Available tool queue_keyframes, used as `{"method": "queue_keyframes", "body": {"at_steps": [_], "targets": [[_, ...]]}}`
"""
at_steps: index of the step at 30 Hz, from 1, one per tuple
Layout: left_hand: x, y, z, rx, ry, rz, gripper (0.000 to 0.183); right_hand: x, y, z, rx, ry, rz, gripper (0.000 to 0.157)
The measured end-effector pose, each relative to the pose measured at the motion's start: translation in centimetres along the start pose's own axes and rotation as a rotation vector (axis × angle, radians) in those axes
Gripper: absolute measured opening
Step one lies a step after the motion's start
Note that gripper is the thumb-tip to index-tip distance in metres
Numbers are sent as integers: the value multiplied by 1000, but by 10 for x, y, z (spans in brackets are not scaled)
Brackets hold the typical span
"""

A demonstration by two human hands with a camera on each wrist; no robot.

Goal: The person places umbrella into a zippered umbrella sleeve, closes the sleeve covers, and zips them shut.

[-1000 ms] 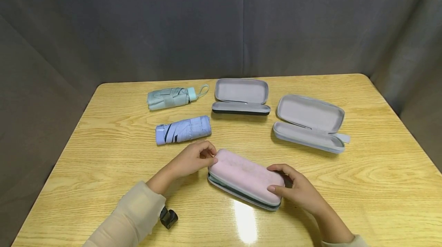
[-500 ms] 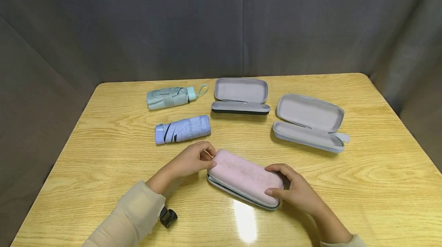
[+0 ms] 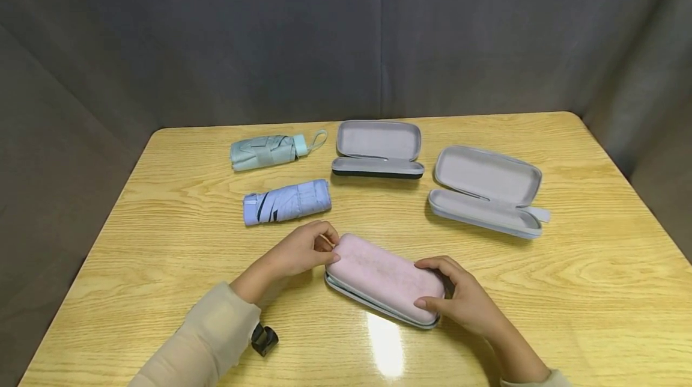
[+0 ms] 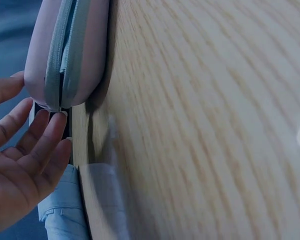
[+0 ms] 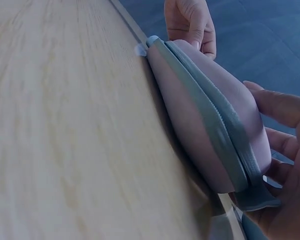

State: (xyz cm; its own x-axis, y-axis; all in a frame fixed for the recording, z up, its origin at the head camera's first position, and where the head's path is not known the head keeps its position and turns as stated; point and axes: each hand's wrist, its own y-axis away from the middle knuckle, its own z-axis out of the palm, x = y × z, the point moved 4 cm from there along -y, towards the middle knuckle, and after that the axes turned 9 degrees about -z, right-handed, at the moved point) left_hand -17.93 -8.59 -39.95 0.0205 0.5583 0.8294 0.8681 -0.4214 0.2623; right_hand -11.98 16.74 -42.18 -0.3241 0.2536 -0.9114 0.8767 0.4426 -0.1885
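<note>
The head camera looks forward and down from above, farthest off, taking in the table (image 3: 594,291) and the curtain (image 3: 270,44) behind. The left wrist camera, close and tipped sideways, faces the pink case (image 3: 384,279) where the left hand (image 3: 300,249) is. The right wrist camera, also close and tipped, looks along the case towards that hand, which all three views share.

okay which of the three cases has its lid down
The pink case, in front; the black-bottomed case and blue-grey case behind it stand wide open.
</note>
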Motion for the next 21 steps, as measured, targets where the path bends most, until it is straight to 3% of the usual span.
{"method": "queue_keyframes", "body": {"at_steps": [10, 13, 21], "targets": [[6, -6, 1, 35, -91, 106, 19, 2, 2, 0, 1, -43, -66, 47], [9, -11, 3, 39, -96, 107, 17, 1, 3, 0, 2, -43, -93, 46], [15, -28, 10, -42, -136, 145, 18, 0, 5, -1, 17, 78, -107, 48]]}}
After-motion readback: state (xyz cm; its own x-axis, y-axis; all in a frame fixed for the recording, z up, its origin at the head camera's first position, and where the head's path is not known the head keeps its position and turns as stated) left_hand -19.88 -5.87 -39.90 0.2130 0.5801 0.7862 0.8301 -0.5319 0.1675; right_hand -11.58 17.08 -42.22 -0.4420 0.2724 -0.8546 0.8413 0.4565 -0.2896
